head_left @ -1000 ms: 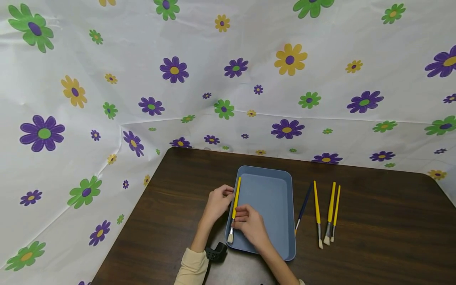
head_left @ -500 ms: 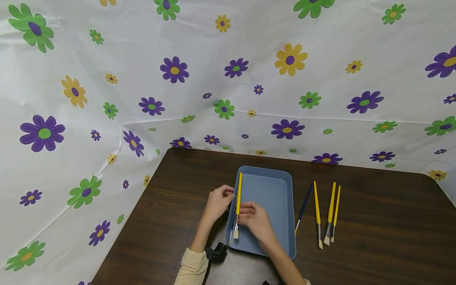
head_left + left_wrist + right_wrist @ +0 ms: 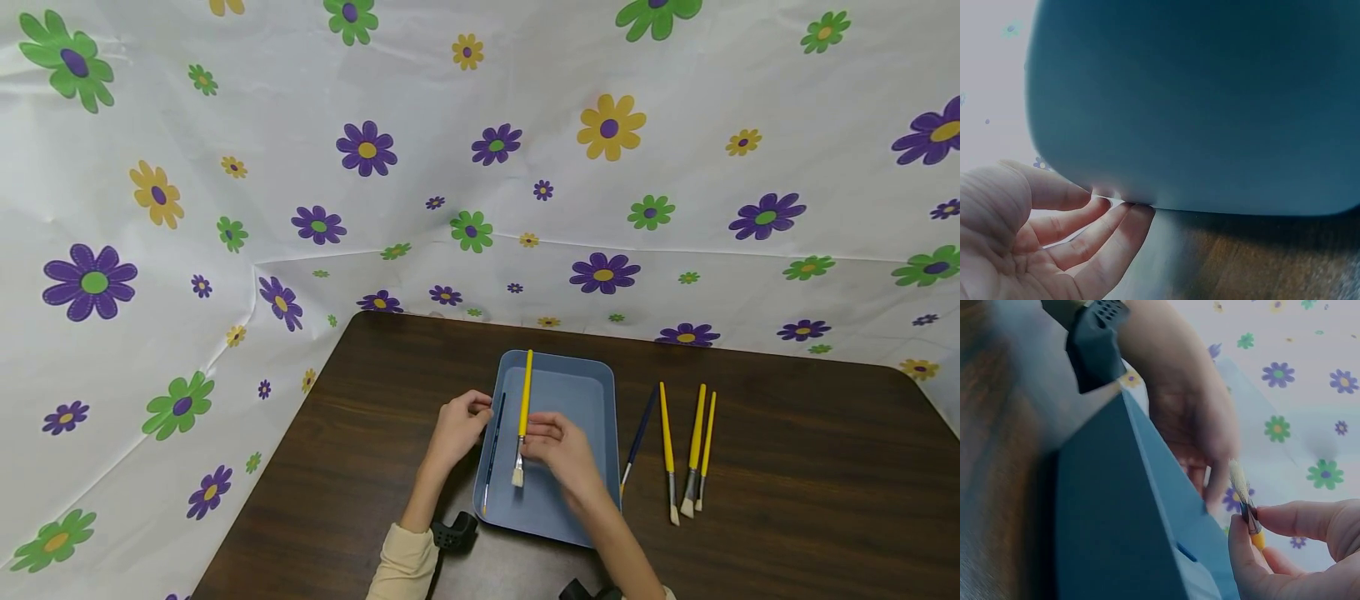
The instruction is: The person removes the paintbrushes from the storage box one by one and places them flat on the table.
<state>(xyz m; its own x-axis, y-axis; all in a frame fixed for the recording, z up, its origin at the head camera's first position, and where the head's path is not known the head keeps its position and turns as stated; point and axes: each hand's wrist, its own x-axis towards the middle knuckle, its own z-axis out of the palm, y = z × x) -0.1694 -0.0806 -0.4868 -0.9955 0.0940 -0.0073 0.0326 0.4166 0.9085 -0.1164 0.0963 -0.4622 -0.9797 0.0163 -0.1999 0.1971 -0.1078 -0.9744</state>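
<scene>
My right hand [image 3: 558, 450] pinches a yellow-handled paintbrush [image 3: 527, 387] near its metal ferrule, over the blue-grey tray [image 3: 573, 392]. The brush's pale bristles point toward me. In the right wrist view, thumb and fingers grip that paintbrush [image 3: 1247, 512] just below the bristles. My left hand [image 3: 457, 425] is at the tray's left side, fingertips on the rim. The left wrist view shows these fingertips [image 3: 1144, 215] meeting the edge of the tray [image 3: 1197, 125], fingers loosely bent. A thin dark-handled paintbrush [image 3: 493, 454] lies along the tray's left inner wall.
A dark blue paintbrush [image 3: 639, 433] leans at the tray's right side. Several yellow-handled brushes, among them one apart from the others [image 3: 667, 442], lie farther right on the brown wooden table [image 3: 810, 467]. A flower-patterned white sheet [image 3: 420, 200] hangs behind the table and at its left.
My right hand has moved right with the yellow paintbrush, away from the tray's left wall. The thin dark paintbrush there has come into view. The left hand has stayed in place.
</scene>
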